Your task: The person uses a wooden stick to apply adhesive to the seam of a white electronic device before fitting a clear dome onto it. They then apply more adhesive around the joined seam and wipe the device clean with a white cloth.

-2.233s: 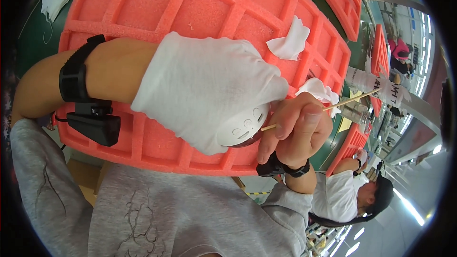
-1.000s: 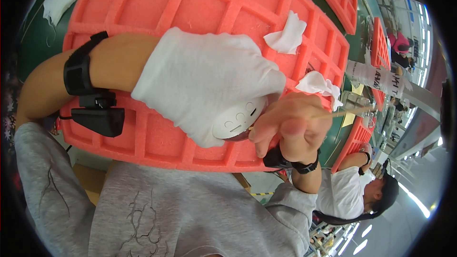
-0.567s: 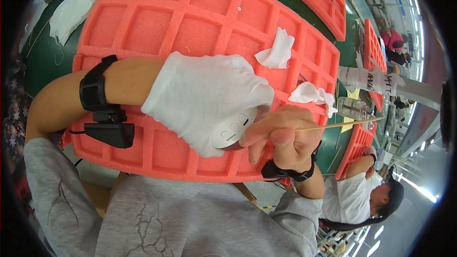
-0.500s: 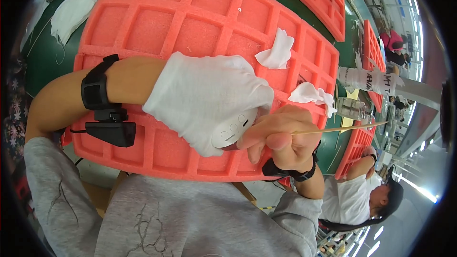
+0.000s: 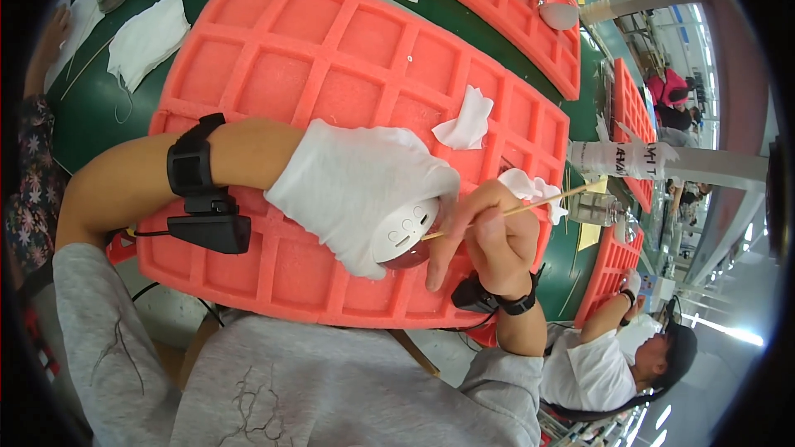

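A white glove covers my left hand (image 5: pixel 364 186), which is closed around a small round device (image 5: pixel 404 233). The device's white face carries slots and small circles and is turned toward my right hand; a glossy dark red side shows below it. Between the thumb and fingers of my bare right hand (image 5: pixel 497 240) is a thin wooden stick (image 5: pixel 551 201). Its inner end reaches the white face, though whether it touches or enters a slot I cannot tell. Both hands are above a red foam tray (image 5: pixel 273 83) with square compartments.
Crumpled white wipes (image 5: pixel 465 118) lie on the tray's right part. A white cloth (image 5: pixel 147 40) is on the green table at the left. Round white-and-silver devices (image 5: pixel 558 11) sit on another red tray at the back. A co-worker (image 5: pixel 596 364) sits at the right, near a grey post (image 5: pixel 704 164).
My right fingers have moved off the device's face and straightened somewhat, so the stick's inner end is now visible there. The stick slants more steeply. The whole view has shifted slightly.
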A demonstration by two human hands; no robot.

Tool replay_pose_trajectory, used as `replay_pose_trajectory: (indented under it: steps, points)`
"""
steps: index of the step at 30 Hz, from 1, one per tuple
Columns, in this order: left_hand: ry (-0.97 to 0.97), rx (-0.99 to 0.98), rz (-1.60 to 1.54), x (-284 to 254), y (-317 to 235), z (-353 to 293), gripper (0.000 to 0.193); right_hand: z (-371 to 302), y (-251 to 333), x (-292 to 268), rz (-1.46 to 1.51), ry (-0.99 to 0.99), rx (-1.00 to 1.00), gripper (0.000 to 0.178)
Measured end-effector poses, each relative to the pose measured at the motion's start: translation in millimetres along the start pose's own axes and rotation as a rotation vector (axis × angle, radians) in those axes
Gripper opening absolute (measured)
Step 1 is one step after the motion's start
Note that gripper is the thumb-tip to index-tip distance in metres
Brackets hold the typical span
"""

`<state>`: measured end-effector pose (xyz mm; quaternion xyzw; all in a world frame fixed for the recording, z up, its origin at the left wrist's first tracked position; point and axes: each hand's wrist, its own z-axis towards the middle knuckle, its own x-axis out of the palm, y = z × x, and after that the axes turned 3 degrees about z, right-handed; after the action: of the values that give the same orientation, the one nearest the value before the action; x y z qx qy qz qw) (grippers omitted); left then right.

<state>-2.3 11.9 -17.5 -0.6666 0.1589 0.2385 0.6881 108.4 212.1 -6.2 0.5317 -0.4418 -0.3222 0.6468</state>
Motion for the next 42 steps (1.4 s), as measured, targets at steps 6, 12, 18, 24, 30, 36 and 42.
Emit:
replay_pose_trajectory:
  steps: [6,12,18,24,30,36,42]
  points:
    - [-0.054,0.058,0.103,1,5,-1,0.03,0,-2,-2,-0.067,0.054,-0.059,0.042]
    - [-0.052,0.072,0.146,4,10,0,0.023,-2,6,12,-0.084,-0.088,0.072,0.041]
    - [-0.087,0.082,0.05,9,12,-1,0.016,-2,4,15,-0.186,-0.079,-0.037,0.036]
    - [-0.052,0.168,0.213,6,12,2,0.021,12,9,13,-0.41,0.075,-0.041,0.049]
    - [-0.151,0.255,0.236,12,19,3,0.018,4,-2,1,-0.178,0.037,-0.023,0.032]
    - [-0.175,0.163,0.122,14,19,0,0.019,-2,-7,10,-0.135,-0.12,-0.08,0.033]
    - [-0.09,0.14,0.18,11,18,-1,0.017,13,-3,10,-0.473,0.085,-0.211,0.049]
